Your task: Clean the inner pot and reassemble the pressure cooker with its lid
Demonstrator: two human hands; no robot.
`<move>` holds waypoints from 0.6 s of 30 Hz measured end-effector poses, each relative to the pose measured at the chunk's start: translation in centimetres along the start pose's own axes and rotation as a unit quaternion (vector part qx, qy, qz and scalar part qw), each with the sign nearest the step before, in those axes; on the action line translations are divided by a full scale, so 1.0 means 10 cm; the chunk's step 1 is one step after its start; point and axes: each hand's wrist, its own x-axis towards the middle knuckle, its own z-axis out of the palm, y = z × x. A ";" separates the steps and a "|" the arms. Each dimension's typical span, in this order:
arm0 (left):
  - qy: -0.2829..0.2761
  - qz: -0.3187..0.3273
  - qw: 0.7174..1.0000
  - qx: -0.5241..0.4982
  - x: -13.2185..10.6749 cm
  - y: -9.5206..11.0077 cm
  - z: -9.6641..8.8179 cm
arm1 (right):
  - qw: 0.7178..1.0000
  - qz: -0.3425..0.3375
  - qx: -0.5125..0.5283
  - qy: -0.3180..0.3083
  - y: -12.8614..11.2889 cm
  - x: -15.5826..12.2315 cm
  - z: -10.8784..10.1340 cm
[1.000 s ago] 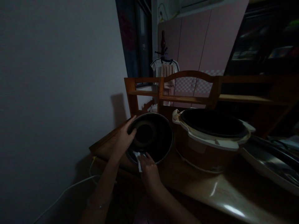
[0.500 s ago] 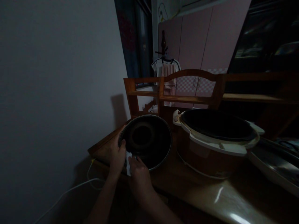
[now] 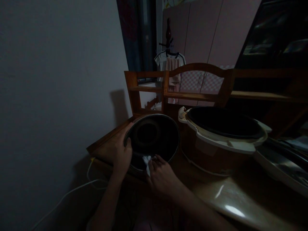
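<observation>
Left hand (image 3: pixel 122 157) and right hand (image 3: pixel 161 173): bare. Left forearm (image 3: pixel 108 200) and right forearm (image 3: pixel 194 203): uncovered, tapering toward the wrists. Pinkish area (image 3: pixel 141 226) between forearms, lower edge: too dark to identify.

On the table (image 3: pixel 221 202) before me stands a cooker (image 3: pixel 209 154), the pot (image 3: pixel 166 138) I tilt left of it, a shallow object (image 3: pixel 276 166) right.

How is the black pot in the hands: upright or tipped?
Tipped. The black pot leans its mouth toward the camera, showing its round inside bottom, and the left hand holds its edge.
</observation>
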 end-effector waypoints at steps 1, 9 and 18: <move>-0.005 0.005 1.000 -0.002 -0.01 0.02 0.00 | 1.000 0.000 -0.010 -0.014 0.06 -0.03 -0.03; -0.003 0.011 1.000 -0.005 -0.05 0.04 0.00 | 0.986 0.059 -0.064 -0.140 0.37 -0.02 -0.24; -0.022 0.041 0.999 0.012 -0.08 0.14 0.03 | 0.987 0.036 -0.048 -0.146 0.33 0.29 0.06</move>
